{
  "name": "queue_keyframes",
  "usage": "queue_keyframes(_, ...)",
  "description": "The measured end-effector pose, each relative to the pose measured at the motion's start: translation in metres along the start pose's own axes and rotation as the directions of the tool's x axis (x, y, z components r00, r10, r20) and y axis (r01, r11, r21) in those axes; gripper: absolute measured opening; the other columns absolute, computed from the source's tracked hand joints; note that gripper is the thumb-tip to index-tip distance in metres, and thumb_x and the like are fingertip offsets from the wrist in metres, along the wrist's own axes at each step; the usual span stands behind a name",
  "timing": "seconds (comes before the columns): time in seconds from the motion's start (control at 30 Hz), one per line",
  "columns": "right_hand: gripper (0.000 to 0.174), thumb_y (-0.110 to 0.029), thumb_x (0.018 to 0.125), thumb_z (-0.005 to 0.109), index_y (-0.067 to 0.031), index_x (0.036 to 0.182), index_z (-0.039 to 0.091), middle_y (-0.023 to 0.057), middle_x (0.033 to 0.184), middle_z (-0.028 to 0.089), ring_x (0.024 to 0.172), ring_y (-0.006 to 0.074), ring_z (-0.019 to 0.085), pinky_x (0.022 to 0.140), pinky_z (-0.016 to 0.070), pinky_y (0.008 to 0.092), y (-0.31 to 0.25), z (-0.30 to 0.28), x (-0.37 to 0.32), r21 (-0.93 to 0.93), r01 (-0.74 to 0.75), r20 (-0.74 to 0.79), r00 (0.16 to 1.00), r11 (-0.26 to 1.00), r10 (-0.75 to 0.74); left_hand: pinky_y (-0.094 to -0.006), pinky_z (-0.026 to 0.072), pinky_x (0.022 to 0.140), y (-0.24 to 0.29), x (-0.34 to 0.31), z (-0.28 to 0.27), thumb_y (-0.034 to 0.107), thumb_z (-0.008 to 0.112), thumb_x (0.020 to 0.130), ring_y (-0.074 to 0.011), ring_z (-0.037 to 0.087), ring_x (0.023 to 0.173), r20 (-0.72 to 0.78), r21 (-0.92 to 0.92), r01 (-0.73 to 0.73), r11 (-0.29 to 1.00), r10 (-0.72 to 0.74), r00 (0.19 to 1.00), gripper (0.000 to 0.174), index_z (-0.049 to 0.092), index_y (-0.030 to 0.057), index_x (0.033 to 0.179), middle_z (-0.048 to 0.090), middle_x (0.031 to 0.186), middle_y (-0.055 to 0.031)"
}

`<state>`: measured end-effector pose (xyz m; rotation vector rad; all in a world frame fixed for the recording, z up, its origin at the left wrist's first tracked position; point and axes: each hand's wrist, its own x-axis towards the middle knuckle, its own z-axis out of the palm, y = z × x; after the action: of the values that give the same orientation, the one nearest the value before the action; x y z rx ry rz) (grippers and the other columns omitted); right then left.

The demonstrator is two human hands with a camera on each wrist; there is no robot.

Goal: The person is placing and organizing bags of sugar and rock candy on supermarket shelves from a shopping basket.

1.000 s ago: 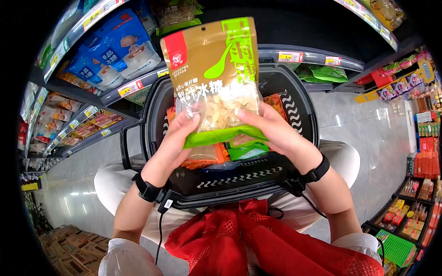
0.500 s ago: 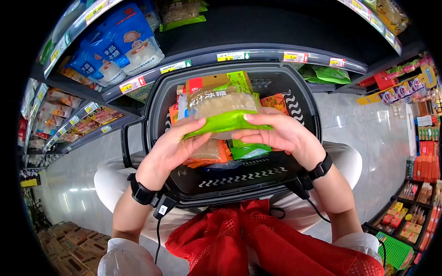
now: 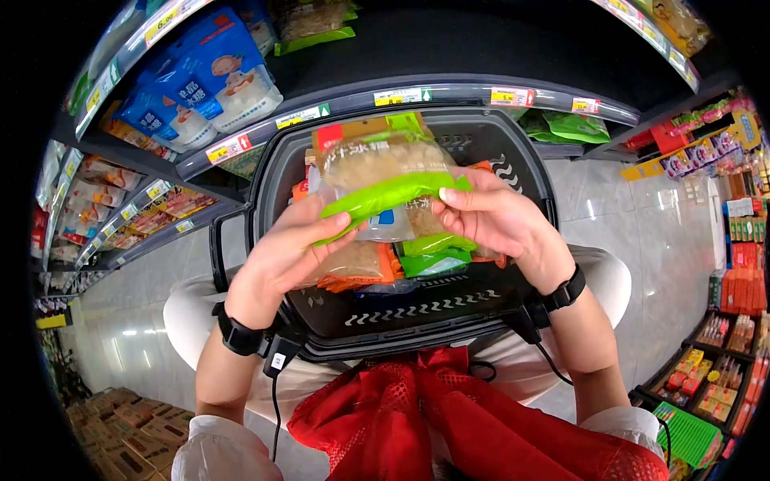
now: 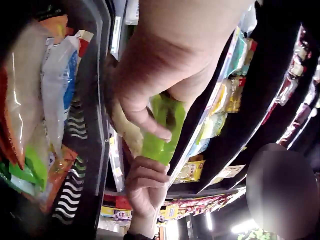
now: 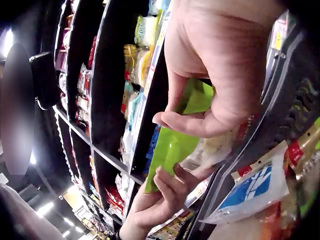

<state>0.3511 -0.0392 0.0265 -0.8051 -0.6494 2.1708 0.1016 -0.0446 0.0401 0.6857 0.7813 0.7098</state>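
Observation:
A brown and green bag of rock sugar point(image 3: 385, 164) is held over a black basket point(image 3: 321, 321), its green bottom edge toward the person and its top tilted away. My left hand point(image 3: 293, 240) pinches the left end of that green edge, and my right hand point(image 3: 501, 220) pinches the right end. In the left wrist view the green edge point(image 4: 162, 135) spans between both hands. The right wrist view shows the green underside point(image 5: 175, 147) with fingers of both hands on it. Below, the basket contains an orange-edged bag point(image 3: 361, 264) and a green bag point(image 3: 433, 260).
Beyond the basket runs a shelf edge with price tags point(image 3: 401, 98). Blue bags point(image 3: 228, 72) stand on the shelf at the left, and green bags point(image 3: 565, 127) lie on a lower shelf at the right. Cardboard boxes point(image 3: 124, 437) are at the lower left.
The bag has been lowered from upright and tipped back, its green bottom edge now facing the person. Since the middle frame, the hands have moved slightly and more of the bags below shows.

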Motion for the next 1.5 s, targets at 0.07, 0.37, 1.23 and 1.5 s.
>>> queue_keyframes(0.07,0.037,-0.012,0.081,0.059,0.0024,0.112,0.043,0.0099,0.081,0.06,0.065,0.0106,0.058,0.059,0.0483,0.0201,-0.007,0.0,-0.001,-0.04,0.03,-0.005,1.0,0.999,-0.031,-0.0237,0.0446,0.084,0.002,0.003,-0.001,0.007,0.058,0.08,-0.0145,0.053,0.099,-0.024,0.082,-0.079,0.994,0.081,0.996,0.044,0.04,-0.0037,0.118,0.053,0.109,-0.0105)
queue_keyframes(0.37,0.045,-0.007,0.082,0.056,0.0034,0.121,0.035,0.0097,0.074,0.059,0.058,0.0111,0.057,0.056,0.0468,0.0202,-0.009,0.015,0.006,-0.536,0.29,-0.187,0.875,0.793,-0.447,-0.0201,0.047,0.057,0.004,0.012,-0.001,-0.008,0.063,0.07,-0.0084,0.055,0.06,-0.198,0.622,-0.388,0.68,0.616,0.763,0.056,0.04,-0.0028,0.12,0.045,0.064,0.001)
queue_keyframes(1.23,0.02,-0.02,0.06,0.07,-0.011,0.077,0.063,0.0038,0.09,0.054,0.096,0.0198,0.048,0.085,0.0361,0.0398,0.009,0.012,0.004,-0.824,-0.197,0.353,0.555,-0.532,-0.753,-0.0265,0.0375,0.061,-0.007,0.021,-0.011,0.001,0.072,0.057,-0.0176,0.046,0.072,0.254,0.942,-0.328,-0.074,0.797,0.548,0.018,0.064,0.0045,0.073,0.046,0.076,-0.0046)
queue_keyframes(1.5,0.023,-0.015,0.063,0.062,-0.0084,0.084,0.056,0.0014,0.077,0.052,0.081,0.0177,0.053,0.084,0.0383,0.0357,0.031,0.006,0.026,-0.757,0.139,0.601,0.531,-0.638,-0.597,-0.0295,0.0394,0.067,-0.011,0.023,-0.006,0.002,0.071,0.057,-0.0212,0.05,0.076,0.321,0.921,-0.371,-0.117,0.768,0.554,0.015,0.062,0.0034,0.069,0.051,0.078,-0.0065)
